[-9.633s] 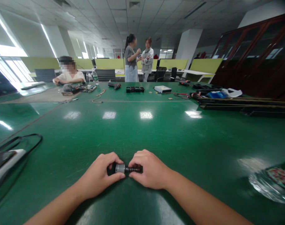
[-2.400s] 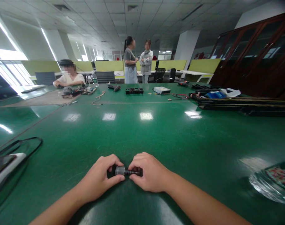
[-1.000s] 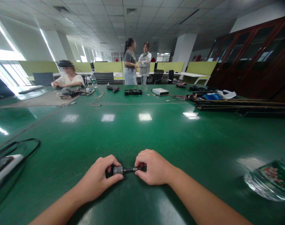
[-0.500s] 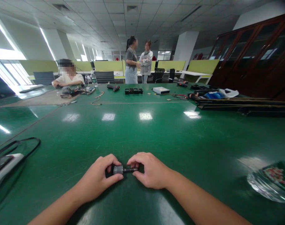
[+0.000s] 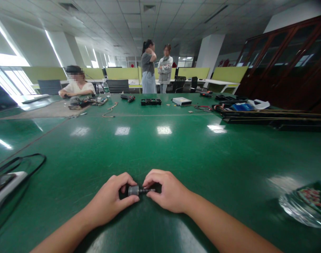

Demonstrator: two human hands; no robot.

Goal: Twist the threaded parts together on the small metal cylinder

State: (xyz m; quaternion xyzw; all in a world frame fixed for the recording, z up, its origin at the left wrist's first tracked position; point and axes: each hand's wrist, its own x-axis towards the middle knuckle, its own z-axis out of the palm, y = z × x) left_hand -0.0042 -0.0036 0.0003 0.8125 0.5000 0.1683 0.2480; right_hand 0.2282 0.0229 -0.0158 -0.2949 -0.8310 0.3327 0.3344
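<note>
A small cylindrical metal part point(image 5: 134, 190) with a thin dark shaft point(image 5: 142, 190) lies sideways low over the green table point(image 5: 160, 151), near its front edge. My left hand point(image 5: 113, 198) grips the thick grey end between thumb and fingers. At the shaft, my right hand point(image 5: 168, 191) has its thumb and fingertips pinched around the thin part, and the shaft's bright tip points into the curl of that hand.
A clear bottle point(image 5: 305, 203) lies at the right. On the left is a white device point(image 5: 7, 189) with a black cable point(image 5: 39, 156). Far back are a drill point(image 5: 128, 98), a black part point(image 5: 151, 102), a silver box point(image 5: 181, 101), a seated person and two standing people.
My right thumb and fingertips have shifted slightly left along the shaft, towards the thick end. My left hand keeps its grip. One standing person in the background has raised an arm.
</note>
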